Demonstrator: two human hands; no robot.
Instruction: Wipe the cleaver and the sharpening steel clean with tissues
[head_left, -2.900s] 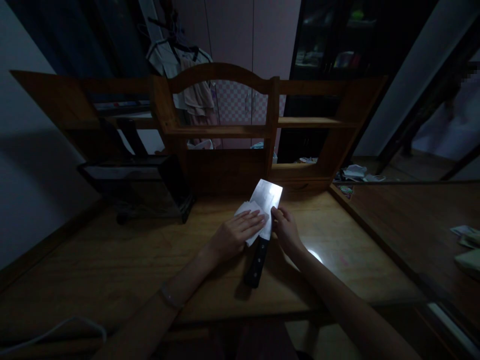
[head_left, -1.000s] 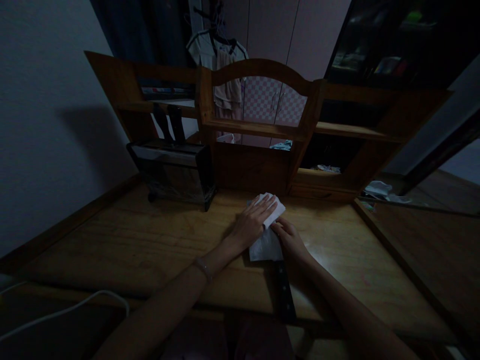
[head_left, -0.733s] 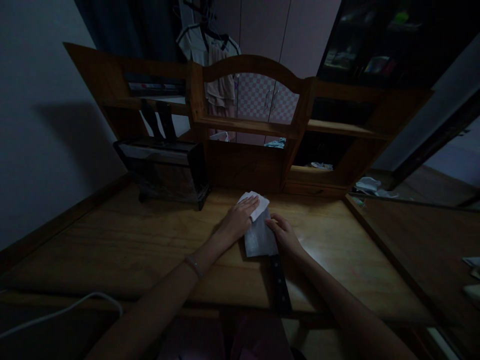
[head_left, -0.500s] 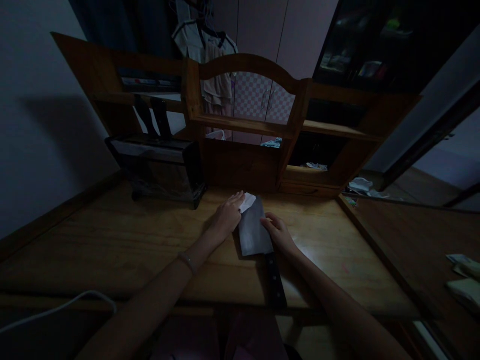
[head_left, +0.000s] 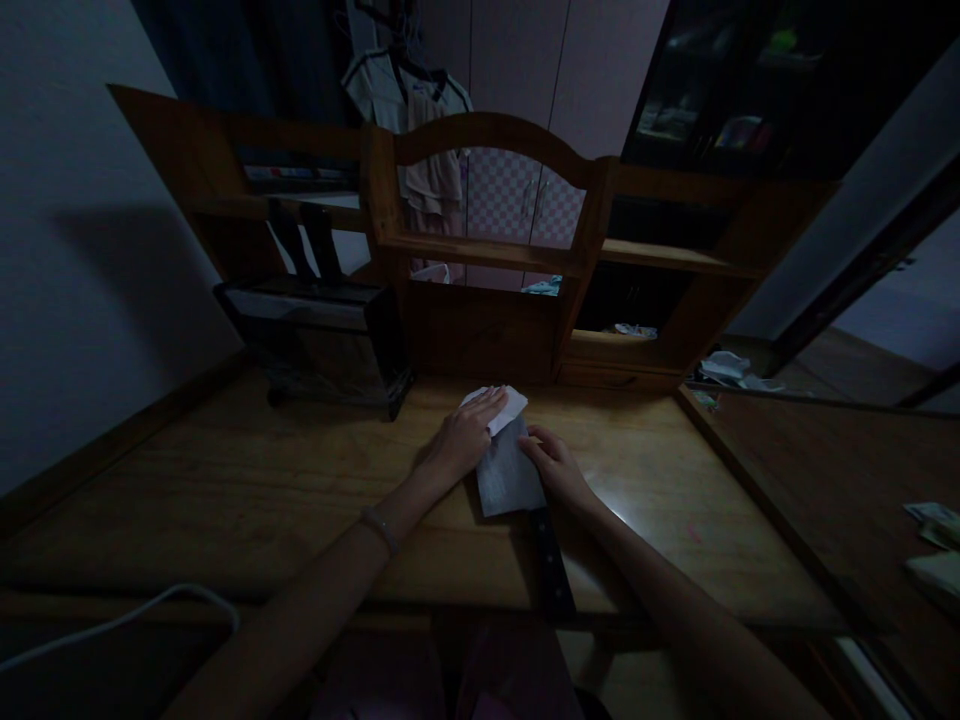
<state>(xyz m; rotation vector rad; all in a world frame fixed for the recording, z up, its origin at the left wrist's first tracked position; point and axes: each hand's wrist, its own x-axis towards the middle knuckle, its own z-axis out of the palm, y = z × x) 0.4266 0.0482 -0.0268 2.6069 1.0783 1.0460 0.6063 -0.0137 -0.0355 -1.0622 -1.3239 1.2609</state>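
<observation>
A cleaver point(head_left: 510, 475) lies flat on the wooden desk, its wide blade pointing away from me and its black riveted handle towards the front edge. My left hand point(head_left: 469, 435) presses a white paper tissue point(head_left: 511, 408) onto the far end of the blade, fingers closed over it. At the blade's right edge, my right hand point(head_left: 555, 462) pinches the metal between thumb and fingers. The blade's far end is hidden under the tissue and my left hand.
A dark knife block point(head_left: 315, 340) with two black-handled knives stands at the back left. Behind the desktop point(head_left: 247, 480) rises a wooden shelf frame point(head_left: 487, 255). A white cable point(head_left: 161, 597) hangs at the front left. Papers point(head_left: 937, 545) lie on a surface at right.
My left hand has slid a little right and across the far end of the blade with the tissue, which now covers more of it. My right hand stays at the blade's edge.
</observation>
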